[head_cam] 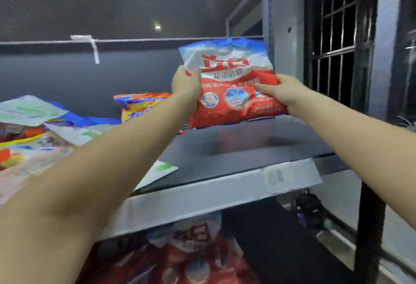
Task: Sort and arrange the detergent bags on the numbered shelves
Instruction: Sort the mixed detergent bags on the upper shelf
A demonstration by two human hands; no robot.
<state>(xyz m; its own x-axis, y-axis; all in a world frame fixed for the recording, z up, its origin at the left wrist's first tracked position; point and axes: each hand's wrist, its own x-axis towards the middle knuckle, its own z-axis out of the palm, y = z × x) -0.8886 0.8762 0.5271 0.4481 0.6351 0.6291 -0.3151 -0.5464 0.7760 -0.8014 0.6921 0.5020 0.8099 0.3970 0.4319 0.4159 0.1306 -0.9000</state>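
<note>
Red and white plastic, glossy and crinkled: the detergent bag (234, 85) stands upright right of the frame's centre, held between both my hands above the rear of the dark shelf (258, 146). Its bottom edge looks to be touching the shelf or just off it; the blur keeps me from telling which. My left hand (185, 83) grips the bag's left edge, fingers curled round behind it and thumb on the front. My right hand (281, 91) pinches the right edge, thumb laid across the printed face.

Just left of it, behind my left forearm, an orange and yellow bag (140, 104) lies at the back of the same shelf. Further left, a heap of bags (33, 130) in white, green, blue and orange fills the middle left of the frame. On the shelf's pale front lip sits a number label (275, 176), its digits smeared. Below the lip, at bottom centre, another red bag (186, 259) rests on the lower shelf. A barred window (335, 51) is at upper right.
</note>
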